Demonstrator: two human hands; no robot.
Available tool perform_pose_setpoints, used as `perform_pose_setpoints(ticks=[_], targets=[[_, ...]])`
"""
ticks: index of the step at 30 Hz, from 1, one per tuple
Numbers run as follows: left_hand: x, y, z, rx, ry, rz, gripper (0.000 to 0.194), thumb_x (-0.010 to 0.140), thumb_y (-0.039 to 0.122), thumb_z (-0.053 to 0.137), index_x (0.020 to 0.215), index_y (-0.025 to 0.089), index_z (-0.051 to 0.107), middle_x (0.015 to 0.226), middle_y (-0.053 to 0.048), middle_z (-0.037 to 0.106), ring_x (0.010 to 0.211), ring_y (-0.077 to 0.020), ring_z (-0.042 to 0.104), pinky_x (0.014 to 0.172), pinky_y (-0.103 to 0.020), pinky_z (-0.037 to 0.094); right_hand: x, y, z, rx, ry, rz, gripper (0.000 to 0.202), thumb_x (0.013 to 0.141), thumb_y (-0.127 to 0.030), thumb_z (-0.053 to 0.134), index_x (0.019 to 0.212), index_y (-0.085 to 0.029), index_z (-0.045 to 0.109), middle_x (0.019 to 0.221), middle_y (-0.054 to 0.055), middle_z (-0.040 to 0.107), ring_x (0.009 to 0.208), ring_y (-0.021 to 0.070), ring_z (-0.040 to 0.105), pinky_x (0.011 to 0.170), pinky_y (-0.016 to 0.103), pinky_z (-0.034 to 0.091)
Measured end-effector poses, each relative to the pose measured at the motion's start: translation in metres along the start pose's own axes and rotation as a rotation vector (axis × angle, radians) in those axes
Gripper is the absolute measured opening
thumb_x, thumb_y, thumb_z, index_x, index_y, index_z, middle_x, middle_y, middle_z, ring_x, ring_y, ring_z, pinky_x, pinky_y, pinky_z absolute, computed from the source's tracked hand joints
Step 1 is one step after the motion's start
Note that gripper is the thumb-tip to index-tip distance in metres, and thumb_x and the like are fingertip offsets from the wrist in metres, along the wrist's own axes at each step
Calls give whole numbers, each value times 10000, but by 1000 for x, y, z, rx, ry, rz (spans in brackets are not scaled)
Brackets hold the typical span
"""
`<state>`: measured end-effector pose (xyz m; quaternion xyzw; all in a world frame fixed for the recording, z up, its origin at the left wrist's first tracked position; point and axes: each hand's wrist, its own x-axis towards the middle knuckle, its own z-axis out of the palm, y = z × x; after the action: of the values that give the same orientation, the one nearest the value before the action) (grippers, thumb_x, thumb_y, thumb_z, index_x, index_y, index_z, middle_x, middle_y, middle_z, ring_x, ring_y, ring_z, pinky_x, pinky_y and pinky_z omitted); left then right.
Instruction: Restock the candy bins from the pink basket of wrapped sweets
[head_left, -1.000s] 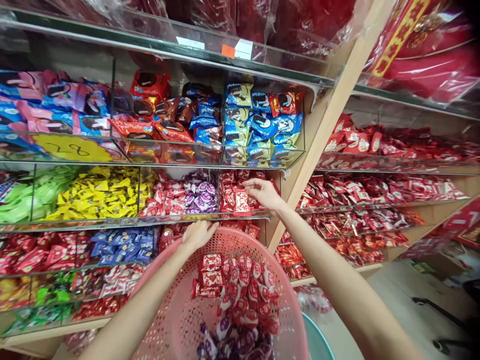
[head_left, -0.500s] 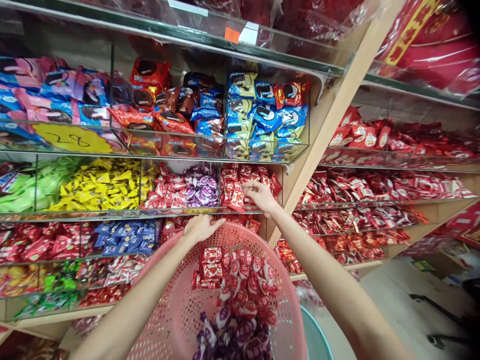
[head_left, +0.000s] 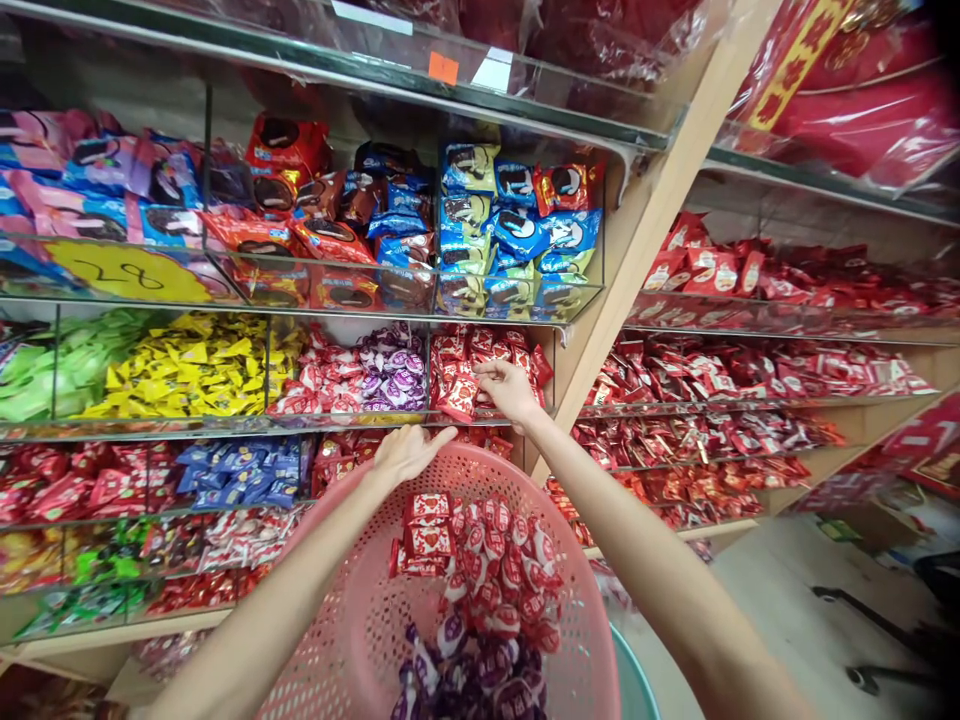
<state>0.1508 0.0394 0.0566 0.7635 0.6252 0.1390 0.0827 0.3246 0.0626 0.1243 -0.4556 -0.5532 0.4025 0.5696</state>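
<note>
My left hand [head_left: 409,452] is closed over the far rim of a pink perforated plastic basket [head_left: 330,600]. Inside it are several flat red-and-white packets [head_left: 429,530], a heap of red twist-wrapped candies [head_left: 502,560] and purple twist-wrapped candies [head_left: 480,680]. Beyond the rim, my right hand [head_left: 508,390] reaches into a shelf compartment of red packets [head_left: 457,375]. Its fingers are bent together at the edge of one red packet, whose far side is partly covered by the fingertips.
Left of that compartment lie purple candies [head_left: 394,370] and yellow packets [head_left: 199,370]. Above are wrapped cookies [head_left: 517,235] behind a clear shelf front. A slanting wooden upright [head_left: 637,260] stands to the right. Beneath the basket shows a teal rim [head_left: 634,675].
The view has shifted slightly, so the shelves sit a little further left. The fingers of my right hand have drawn closer together on the red packets. My left hand stays on the rim.
</note>
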Motion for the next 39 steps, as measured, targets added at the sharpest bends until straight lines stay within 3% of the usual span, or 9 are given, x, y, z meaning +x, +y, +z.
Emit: perform_pose_setpoints(ticks=[6, 20, 24, 27, 31, 34, 36, 39], targets=[[3, 19, 0, -31, 14, 0, 835, 730, 707, 24, 662, 156, 648, 762, -146, 661, 791, -264, 609, 653, -307, 399, 4, -4, 1, -15, 8, 66, 156, 669, -9, 488, 726, -135, 560, 634, -36, 502, 494, 32, 487, 465, 163, 493], [5, 24, -3, -53, 9, -61, 830, 752, 679, 29, 775, 148, 666, 837, -151, 666, 850, -260, 608, 692, -306, 412, -1, -9, -5, 163, 11, 156, 146, 699, -22, 499, 737, -146, 565, 675, -14, 570, 552, 49, 543, 576, 210, 530], [7, 23, -1, -51, 6, -66, 859, 748, 678, 1, 787, 141, 670, 853, -162, 663, 849, -275, 604, 693, -326, 413, -19, -20, -13, 240, 13, 155, 139, 691, -46, 520, 769, -145, 581, 722, -5, 587, 578, 46, 548, 613, 204, 524], [7, 20, 1, -61, 12, -44, 853, 752, 672, -6, 796, 150, 668, 867, -153, 662, 847, -276, 602, 683, -330, 415, -50, -20, -22, 262, -128, 201, 170, 672, -86, 565, 826, -154, 595, 779, 15, 616, 626, 59, 568, 622, 194, 513], [6, 20, 2, -62, 8, -80, 831, 750, 680, 21, 729, 154, 665, 806, -139, 671, 824, -254, 608, 699, -307, 414, -95, 11, -31, 172, -362, 423, 185, 608, -117, 638, 787, -147, 605, 797, 34, 636, 649, 81, 578, 577, 192, 501], [4, 21, 0, -64, 31, -99, 824, 748, 686, 33, 712, 154, 661, 790, -136, 672, 821, -252, 608, 706, -303, 413, -112, 46, -31, 164, -437, 563, 132, 593, -121, 648, 719, -139, 615, 716, 6, 611, 602, 66, 561, 603, 203, 506], [4, 22, -1, -74, 37, -96, 826, 750, 686, 28, 715, 157, 662, 790, -136, 671, 822, -260, 606, 710, -312, 411, -115, 66, -25, 176, -399, 611, 95, 594, -102, 636, 682, -137, 624, 667, -9, 584, 568, 54, 546, 624, 201, 509], [4, 23, -1, -88, 20, -93, 836, 751, 682, 14, 707, 159, 664, 793, -140, 668, 822, -272, 602, 706, -326, 409, -113, 84, -12, 205, -231, 663, 93, 584, -48, 609, 622, -132, 616, 659, 1, 573, 561, 57, 541, 641, 208, 514]])
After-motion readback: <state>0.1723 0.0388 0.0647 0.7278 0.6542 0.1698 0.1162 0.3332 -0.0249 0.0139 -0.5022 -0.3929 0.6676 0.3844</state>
